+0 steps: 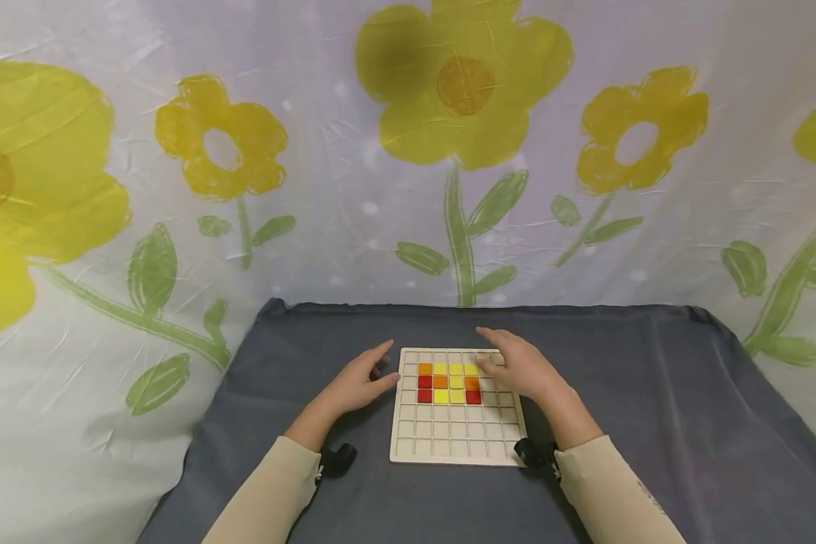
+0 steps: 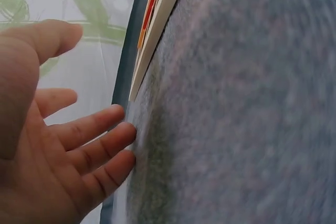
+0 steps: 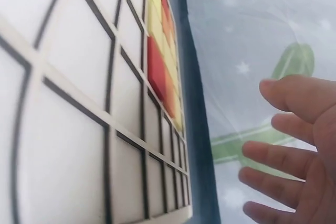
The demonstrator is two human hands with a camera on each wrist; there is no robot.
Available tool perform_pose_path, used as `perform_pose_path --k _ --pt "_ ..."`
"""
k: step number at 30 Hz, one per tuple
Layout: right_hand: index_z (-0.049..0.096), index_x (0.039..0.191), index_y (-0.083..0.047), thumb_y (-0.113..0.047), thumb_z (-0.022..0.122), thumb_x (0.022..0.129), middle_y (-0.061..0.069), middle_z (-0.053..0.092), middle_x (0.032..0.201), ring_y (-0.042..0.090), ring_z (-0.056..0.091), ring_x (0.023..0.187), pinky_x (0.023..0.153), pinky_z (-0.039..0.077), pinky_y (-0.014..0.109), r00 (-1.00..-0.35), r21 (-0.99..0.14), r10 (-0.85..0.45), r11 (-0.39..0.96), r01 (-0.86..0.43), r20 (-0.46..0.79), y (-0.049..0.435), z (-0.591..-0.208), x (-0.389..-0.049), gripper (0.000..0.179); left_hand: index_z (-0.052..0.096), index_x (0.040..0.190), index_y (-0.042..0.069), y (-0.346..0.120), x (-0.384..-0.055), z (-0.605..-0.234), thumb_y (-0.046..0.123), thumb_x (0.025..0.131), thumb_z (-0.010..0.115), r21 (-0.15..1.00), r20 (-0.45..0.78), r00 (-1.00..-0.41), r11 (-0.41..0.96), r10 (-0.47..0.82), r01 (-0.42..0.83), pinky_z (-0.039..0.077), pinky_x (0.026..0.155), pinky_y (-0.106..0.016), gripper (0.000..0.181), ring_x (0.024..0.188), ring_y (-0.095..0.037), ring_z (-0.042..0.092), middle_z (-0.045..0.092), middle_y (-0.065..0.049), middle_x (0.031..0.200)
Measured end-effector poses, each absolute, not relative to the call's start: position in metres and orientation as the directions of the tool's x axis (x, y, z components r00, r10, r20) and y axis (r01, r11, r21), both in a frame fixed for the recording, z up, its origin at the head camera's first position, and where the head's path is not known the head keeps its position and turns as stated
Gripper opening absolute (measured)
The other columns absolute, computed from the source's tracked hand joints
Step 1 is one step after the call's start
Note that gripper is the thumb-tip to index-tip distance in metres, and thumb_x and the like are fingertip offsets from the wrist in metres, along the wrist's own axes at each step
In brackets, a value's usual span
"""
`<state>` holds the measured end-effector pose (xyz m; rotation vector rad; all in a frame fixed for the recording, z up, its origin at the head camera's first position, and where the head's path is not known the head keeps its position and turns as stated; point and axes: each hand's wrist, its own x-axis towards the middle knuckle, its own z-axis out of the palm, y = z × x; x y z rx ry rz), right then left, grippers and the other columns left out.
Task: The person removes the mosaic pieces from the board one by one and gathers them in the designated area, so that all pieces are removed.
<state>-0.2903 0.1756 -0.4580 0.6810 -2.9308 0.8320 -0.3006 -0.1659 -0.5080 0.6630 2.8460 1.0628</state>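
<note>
A square wooden grid board lies on the dark cloth, its cells marked off by raised lines. Red, orange and yellow square tiles fill a block of cells in its upper part. Beside the board's left edge is my left hand, thumb close to the edge and fingers spread, with nothing in it. My right hand hovers over the upper right of the board, fingers extended and holding nothing. In the right wrist view a red tile stands out at the near end of the block.
Dark grey cloth covers the table around the board. Behind it hangs a pale curtain printed with yellow flowers. A black wrist camera is strapped at the left cuff, another at the right, overlapping the board's lower corner.
</note>
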Motion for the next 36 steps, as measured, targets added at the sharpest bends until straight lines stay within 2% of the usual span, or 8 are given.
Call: perform_pose_path --k 4,7,10,14,18,25,31,36 --pt "0.048 0.154 -0.008 -0.030 0.068 0.101 0.016 0.052 0.149 0.038 0.054 0.130 0.100 0.046 0.055 -0.900 -0.527 -0.424 0.743 -0.412 0.105 0.172 -0.463 -0.292 0.061 0.039 0.159 0.006 -0.165 -0.301 -0.511 0.030 0.098 0.073 0.640 0.111 -0.899 0.662 0.424 0.391 0.046 0.071 -0.036 0.074 0.077 -0.015 0.052 0.061 -0.002 0.110" --pt "0.054 0.149 -0.004 -0.025 0.069 0.100 0.015 0.061 0.134 0.032 0.063 0.108 0.087 0.052 0.048 -0.890 -0.515 -0.442 0.740 -0.432 0.111 0.169 -0.468 -0.294 0.056 0.043 0.156 0.007 -0.165 -0.303 -0.515 0.032 0.095 0.076 0.630 0.104 -0.895 0.668 0.433 0.397 0.043 0.067 -0.033 0.073 0.071 -0.012 0.049 0.058 0.003 0.097" --pt "0.058 0.144 -0.001 -0.023 0.070 0.098 0.011 0.065 0.117 0.022 0.059 0.088 0.075 0.051 0.040 -0.883 -0.504 -0.458 0.740 -0.445 0.107 0.167 -0.473 -0.295 0.052 0.048 0.153 0.006 -0.166 -0.304 -0.519 0.032 0.094 0.077 0.617 0.109 -0.887 0.670 0.448 0.414 0.041 0.067 -0.031 0.071 0.069 -0.012 0.047 0.056 0.004 0.093" --pt "0.059 0.142 0.000 -0.022 0.069 0.099 0.004 0.063 0.103 0.016 0.051 0.074 0.068 0.045 0.035 -0.882 -0.519 -0.466 0.737 -0.433 0.073 0.167 -0.479 -0.300 0.050 0.056 0.146 0.006 -0.169 -0.305 -0.521 0.032 0.091 0.080 0.599 0.134 -0.871 0.661 0.473 0.452 0.040 0.067 -0.031 0.064 0.071 -0.012 0.045 0.055 0.004 0.093" --pt "0.061 0.140 0.002 -0.020 0.068 0.100 0.001 0.062 0.096 0.016 0.051 0.072 0.067 0.043 0.036 -0.887 -0.553 -0.459 0.730 -0.402 0.038 0.170 -0.485 -0.305 0.047 0.062 0.139 0.011 -0.170 -0.306 -0.522 0.036 0.091 0.081 0.559 0.136 -0.854 0.672 0.503 0.485 0.038 0.067 -0.030 0.057 0.072 -0.012 0.043 0.053 0.004 0.093" --pt "0.067 0.134 0.000 -0.018 0.066 0.102 0.002 0.063 0.099 0.018 0.055 0.083 0.076 0.046 0.038 -0.884 -0.590 -0.466 0.706 -0.392 0.030 0.173 -0.491 -0.307 0.037 0.063 0.141 0.015 -0.170 -0.306 -0.522 0.043 0.091 0.078 0.469 0.083 -0.826 0.709 0.558 0.526 0.034 0.068 -0.031 0.058 0.072 -0.011 0.041 0.045 0.004 0.083" --pt "0.070 0.132 -0.003 -0.015 0.065 0.102 0.003 0.064 0.104 0.017 0.055 0.082 0.074 0.045 0.038 -0.898 -0.608 -0.438 0.704 -0.367 0.034 0.174 -0.495 -0.306 0.033 0.061 0.145 0.013 -0.170 -0.305 -0.519 0.043 0.092 0.077 0.484 0.071 -0.820 0.699 0.567 0.526 0.033 0.067 -0.032 0.063 0.069 -0.012 0.039 0.043 0.002 0.075" --pt "0.071 0.129 -0.003 -0.014 0.065 0.102 0.002 0.064 0.102 0.019 0.055 0.084 0.076 0.047 0.039 -0.908 -0.609 -0.417 0.710 -0.354 0.041 0.172 -0.496 -0.308 0.030 0.059 0.147 0.014 -0.170 -0.307 -0.521 0.043 0.092 0.077 0.499 0.063 -0.821 0.694 0.568 0.519 0.033 0.067 -0.032 0.064 0.067 -0.012 0.037 0.041 0.003 0.073"
